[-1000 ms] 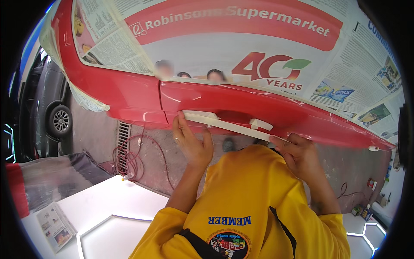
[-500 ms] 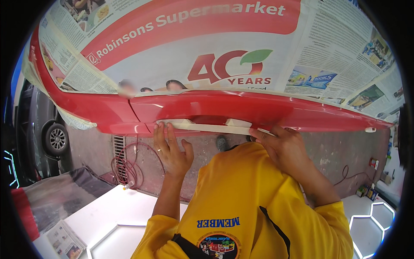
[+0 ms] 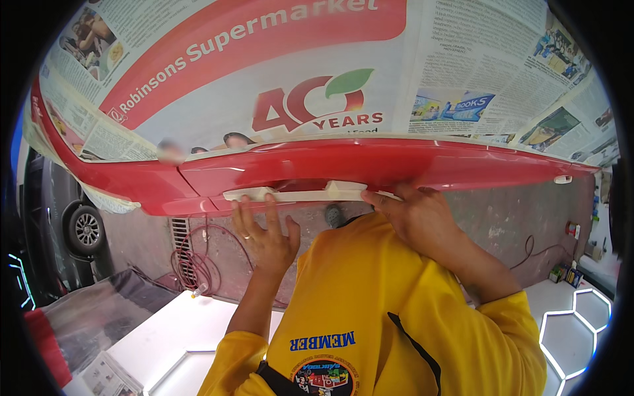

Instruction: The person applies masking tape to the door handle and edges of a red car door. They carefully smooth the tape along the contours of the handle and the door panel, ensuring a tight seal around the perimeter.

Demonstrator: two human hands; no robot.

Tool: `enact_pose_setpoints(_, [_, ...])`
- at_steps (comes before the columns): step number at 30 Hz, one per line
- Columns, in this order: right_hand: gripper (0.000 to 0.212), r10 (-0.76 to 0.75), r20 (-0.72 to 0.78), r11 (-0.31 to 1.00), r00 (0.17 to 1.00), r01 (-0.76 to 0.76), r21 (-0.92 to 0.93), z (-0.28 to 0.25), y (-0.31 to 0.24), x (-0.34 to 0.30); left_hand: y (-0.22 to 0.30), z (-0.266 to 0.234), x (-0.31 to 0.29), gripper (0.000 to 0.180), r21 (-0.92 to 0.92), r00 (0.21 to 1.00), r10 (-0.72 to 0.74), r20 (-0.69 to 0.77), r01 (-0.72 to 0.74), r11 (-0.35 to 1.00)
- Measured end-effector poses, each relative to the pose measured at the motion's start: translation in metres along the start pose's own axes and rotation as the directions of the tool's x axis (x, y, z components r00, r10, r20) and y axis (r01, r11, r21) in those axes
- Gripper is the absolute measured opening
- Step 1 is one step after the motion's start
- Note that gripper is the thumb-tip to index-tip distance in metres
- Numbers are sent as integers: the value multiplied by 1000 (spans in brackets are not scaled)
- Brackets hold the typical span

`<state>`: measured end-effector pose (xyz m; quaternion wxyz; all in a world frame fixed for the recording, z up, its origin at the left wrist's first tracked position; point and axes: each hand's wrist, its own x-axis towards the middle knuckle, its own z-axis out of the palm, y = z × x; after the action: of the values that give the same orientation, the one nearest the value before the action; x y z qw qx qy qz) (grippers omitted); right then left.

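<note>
A strip of cream masking tape (image 3: 300,197) runs along the handle-like part of a glossy red car panel (image 3: 284,162). Wider pieces of the same tape sit just above it. My left hand (image 3: 269,241) has its fingers apart, with fingertips touching the strip toward its left end. At the strip's right end, my right hand (image 3: 422,221) pinches the tape between thumb and curled fingers, against the panel's lower edge. Printed newspaper (image 3: 475,46) covers the area above the red panel, taped along its border.
A coiled red hose (image 3: 198,264) lies on the concrete floor over a drain grate (image 3: 180,234). Behind at left stands a dark vehicle (image 3: 56,198). White panels with lit hexagon outlines (image 3: 573,333) and a folded newspaper (image 3: 105,376) appear low down.
The view has shifted, so the panel sits further left. The strip, earlier stretched slightly below the handle part, now lies closer against it. Both hands stay at the tape.
</note>
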<state>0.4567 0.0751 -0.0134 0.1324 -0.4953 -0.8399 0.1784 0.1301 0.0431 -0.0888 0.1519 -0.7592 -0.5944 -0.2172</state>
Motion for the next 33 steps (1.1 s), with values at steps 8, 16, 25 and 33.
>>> enact_pose_setpoints(8, [49,34,41,999,999,-33,-13,3,-1,0,46,6,18,69,-28,994,80,77,-78,997])
enact_pose_setpoints(16, [50,74,49,997,996,-72,-28,-1,-6,-5,40,-12,31,67,-48,958,215,191,-210,977])
enact_pose_setpoints(25, [50,51,-77,998,996,-54,-32,17,-3,-16,68,-9,41,69,-79,950,250,188,-239,968])
enact_pose_setpoints(33, [52,112,-16,994,994,-112,-7,16,-1,-21,77,-11,52,73,-94,904,368,217,-356,930])
